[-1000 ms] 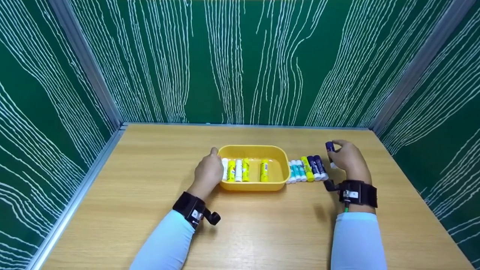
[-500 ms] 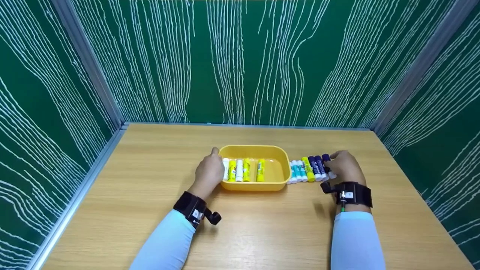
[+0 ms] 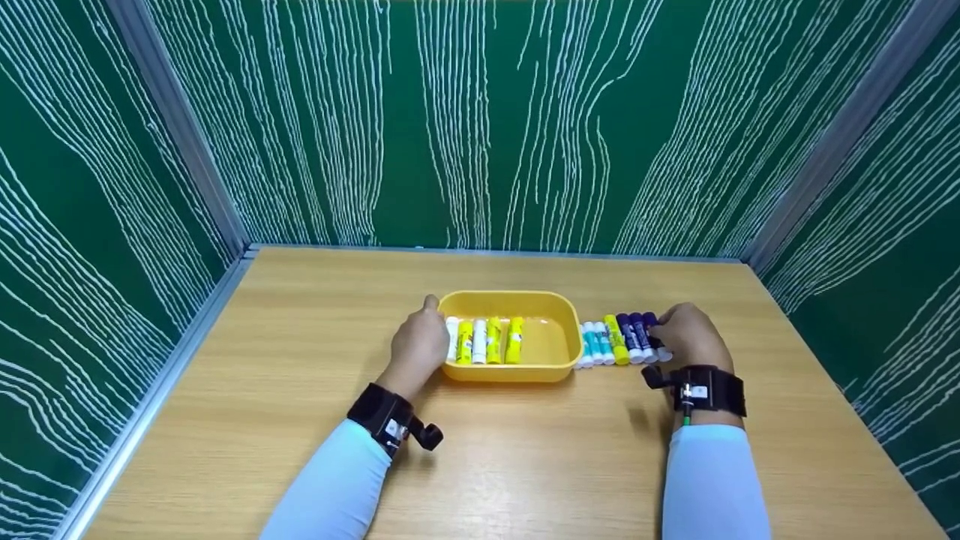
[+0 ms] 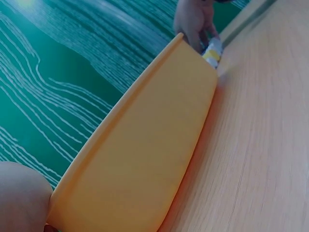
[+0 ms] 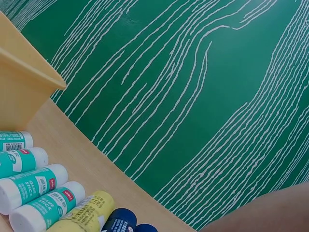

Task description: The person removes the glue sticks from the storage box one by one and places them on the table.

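My left hand (image 3: pixel 420 341) grips the left end of a yellow plastic bin (image 3: pixel 510 373), thumb up at its rim; the other fingers are mostly hidden. Inside the bin lie white and yellow glue sticks (image 3: pixel 514 341), side by side toward the left. Beyond the bin's right end, a row of glue sticks lies on the table: teal ones (image 5: pixel 50 205), a yellow one (image 5: pixel 89 212) and dark blue ones (image 3: pixel 636 335). At the row's right end, my right hand (image 3: pixel 691 336) holds a dark blue glue stick (image 3: pixel 650 319) beside its neighbour, partly covering it.
The wooden table (image 3: pixel 480 465) runs up to green panels (image 3: pixel 405 150) with white wavy lines at the back and sides. Metal posts (image 3: pixel 187 142) stand at the corners. Black camera straps (image 3: pixel 712 390) sit on both wrists.
My right hand has come down with the dark blue glue stick to the row's right end. In the bin, the rightmost yellow glue stick has shifted left. My left hand stays put.
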`<state>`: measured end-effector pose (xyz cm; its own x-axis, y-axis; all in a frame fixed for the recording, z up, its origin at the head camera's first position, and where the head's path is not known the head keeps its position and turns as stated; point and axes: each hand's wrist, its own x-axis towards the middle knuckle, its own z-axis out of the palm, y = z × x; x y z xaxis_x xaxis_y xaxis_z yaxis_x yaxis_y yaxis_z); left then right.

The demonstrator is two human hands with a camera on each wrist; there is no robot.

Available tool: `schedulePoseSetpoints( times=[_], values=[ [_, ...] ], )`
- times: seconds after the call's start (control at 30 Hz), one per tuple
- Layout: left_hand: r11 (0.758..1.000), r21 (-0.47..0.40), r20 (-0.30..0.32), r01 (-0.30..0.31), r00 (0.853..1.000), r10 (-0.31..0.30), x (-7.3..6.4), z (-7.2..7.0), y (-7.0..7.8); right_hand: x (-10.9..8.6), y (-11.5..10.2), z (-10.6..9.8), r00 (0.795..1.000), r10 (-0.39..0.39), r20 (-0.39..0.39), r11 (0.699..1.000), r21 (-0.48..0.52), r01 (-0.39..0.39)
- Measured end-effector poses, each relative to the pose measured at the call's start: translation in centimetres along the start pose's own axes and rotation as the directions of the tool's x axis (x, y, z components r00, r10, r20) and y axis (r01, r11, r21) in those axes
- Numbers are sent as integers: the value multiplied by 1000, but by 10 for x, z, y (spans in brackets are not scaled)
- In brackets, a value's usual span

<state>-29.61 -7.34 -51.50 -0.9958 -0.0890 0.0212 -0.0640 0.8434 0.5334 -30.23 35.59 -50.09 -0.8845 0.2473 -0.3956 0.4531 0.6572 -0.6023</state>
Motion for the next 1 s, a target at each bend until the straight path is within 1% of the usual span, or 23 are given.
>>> schedulePoseSetpoints(
  times=[0.1, 0.2, 0.4, 0.47, 0.6, 0.83, 1.0],
  values=[
    [1000, 13, -12, -22, 1000, 23, -1, 0, -1, 1, 0, 0, 999, -41, -5, 999, -26, 41],
    [999, 27, -15, -28, 999, 28, -2, 0, 0, 1, 1, 0, 998, -70, -8, 997, -35, 70],
    [1000, 19, 7, 4, 1000, -4, -1, 0, 2, 3, 3, -2, 998, -61, 12, 998, -8, 61],
    [1000, 19, 9, 8, 1000, -8, -1, 0, 2, 4, 3, -3, 999, -46, 23, 999, 10, 46],
    [1000, 28, 0, 2, 1000, -2, -1, 0, 2, 6, 4, -4, 999, -27, 32, 999, 27, 26],
    [999, 34, 12, 4, 1000, -5, -1, 0, 2, 8, 5, -3, 999, -28, 25, 999, 42, 27],
    [999, 35, -4, -11, 1000, 11, -1, 1, 2, 9, 6, -2, 999, -31, 17, 998, 46, 30]
  ],
)
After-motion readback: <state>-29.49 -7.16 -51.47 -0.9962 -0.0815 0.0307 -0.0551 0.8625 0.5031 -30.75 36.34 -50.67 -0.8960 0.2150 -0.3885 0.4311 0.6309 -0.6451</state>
